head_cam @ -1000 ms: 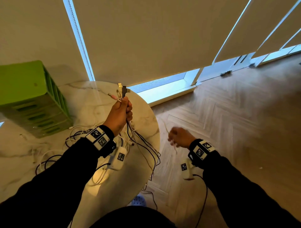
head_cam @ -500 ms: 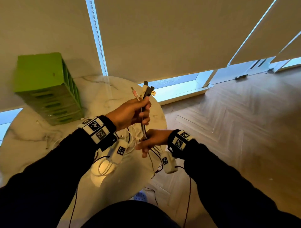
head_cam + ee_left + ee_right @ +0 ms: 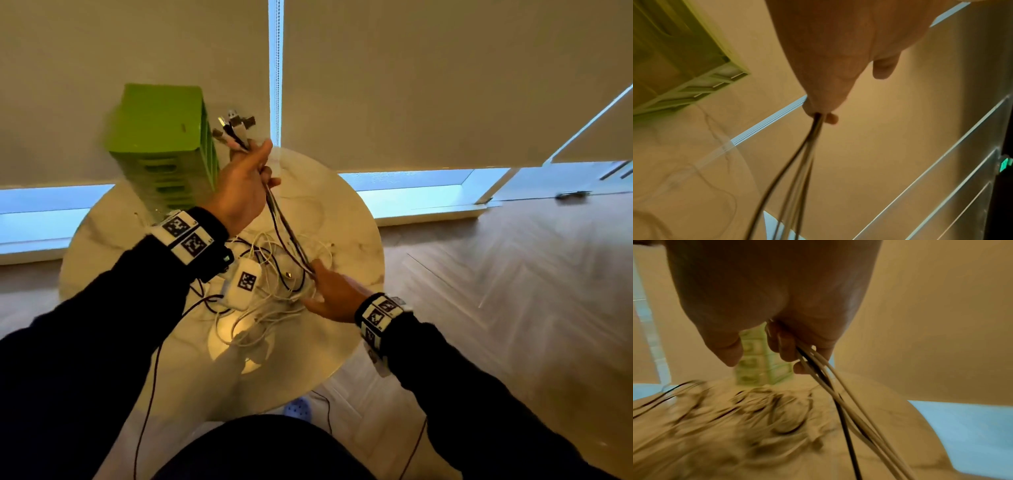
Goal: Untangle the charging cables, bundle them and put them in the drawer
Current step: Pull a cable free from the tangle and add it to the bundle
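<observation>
My left hand [image 3: 258, 164] is raised above the round marble table [image 3: 356, 219] and grips a bundle of charging cables [image 3: 284, 226] just below their plugs [image 3: 236, 128], which stick up past the fingers. In the left wrist view the fingertips [image 3: 830, 117] pinch the strands [image 3: 809, 146] together. The cables run taut, down and to the right, to my right hand [image 3: 317, 279], whose curled fingers [image 3: 783, 345] hold the white and black strands [image 3: 830, 386]. The loose lengths lie in a tangle [image 3: 274, 291] on the table. The green drawer unit [image 3: 164, 147] stands at the table's back left.
Roller blinds [image 3: 411, 85] hang close behind the table, with a bright window strip [image 3: 411, 192] under them. Wooden floor [image 3: 513, 291] spreads out to the right. A blue shoe [image 3: 298, 409] shows below the table's near edge. Thin sensor wires [image 3: 147, 394] hang from my wrists.
My left hand has lifted the plug ends higher and to the back. My right hand has slid down the cables toward the table, pulling them straight. The view has swung left.
</observation>
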Tool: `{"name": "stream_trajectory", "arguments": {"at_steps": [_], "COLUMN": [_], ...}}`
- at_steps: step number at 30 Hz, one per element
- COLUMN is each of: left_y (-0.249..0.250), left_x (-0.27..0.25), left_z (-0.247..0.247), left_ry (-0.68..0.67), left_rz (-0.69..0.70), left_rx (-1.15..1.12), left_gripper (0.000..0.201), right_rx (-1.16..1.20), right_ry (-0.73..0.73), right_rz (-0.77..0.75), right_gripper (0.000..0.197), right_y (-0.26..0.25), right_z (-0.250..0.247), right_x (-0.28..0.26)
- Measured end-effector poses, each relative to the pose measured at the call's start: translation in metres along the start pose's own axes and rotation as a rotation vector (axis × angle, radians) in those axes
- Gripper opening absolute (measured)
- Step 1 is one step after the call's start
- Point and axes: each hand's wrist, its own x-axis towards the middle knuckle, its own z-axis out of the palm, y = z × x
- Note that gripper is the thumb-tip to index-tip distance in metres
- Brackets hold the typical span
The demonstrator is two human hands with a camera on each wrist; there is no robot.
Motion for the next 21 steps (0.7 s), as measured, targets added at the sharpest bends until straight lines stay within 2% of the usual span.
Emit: {"name": "stream_trajectory", "arguments": {"at_steps": [3, 5, 7, 9, 11, 12, 15, 19, 21], "left_y": [-0.02, -0.035, -0.044, -0.047, -0.049, -0.049, -0.048, -0.055, -0.06], "left_x": [-0.006, -0.01, -0.015, -0.02, -0.022, -0.022, -0.025, -0.033, -0.036], "left_z": [-0.006, -0.014, -0.023, -0.033, -0.043, -0.047, -0.058, -0.065, -0.068], "left_ry": [0.157, 0.171, 0.15, 0.135, 0.138, 0.149, 0.179, 0.177, 0.192], "left_rz": [-0.022, -0.093, -0.151, -0.172, -0.16, -0.149, -0.147, -0.163, -0.171], "left_rx": [0.147, 0.24, 0.303, 0.375, 0.414, 0.408, 0.421, 0.455, 0.448], "left_gripper": [0.023, 0.025, 0.029, 0.029, 0.026, 0.026, 0.026, 0.022, 0.021], "right_rx": [-0.075, -0.079, 0.069, 0.252, 0.312, 0.299, 0.324, 0.165, 0.069], "right_ry": [-0.206, -0.286, -0.378, -0.456, -0.444, -0.394, -0.213, -0.216, -0.213], "right_rz": [-0.074, -0.087, -0.023, 0.012, -0.011, -0.022, 0.125, 0.145, 0.144], "right_gripper": [0.079, 0.093, 0.101, 0.09, 0.063, 0.062, 0.067, 0.039, 0.037], "right_y": [-0.034, -0.042, -0.04, -0.035, -0.03, -0.026, -0.003, 0.033, 0.042], "right_z": [0.034, 0.054, 0.061, 0.059, 0.043, 0.034, 0.013, 0.026, 0.038], "right_x": [-0.002, -0.002, 0.001, 0.01, 0.02, 0.025, 0.05, 0.086, 0.097]}}
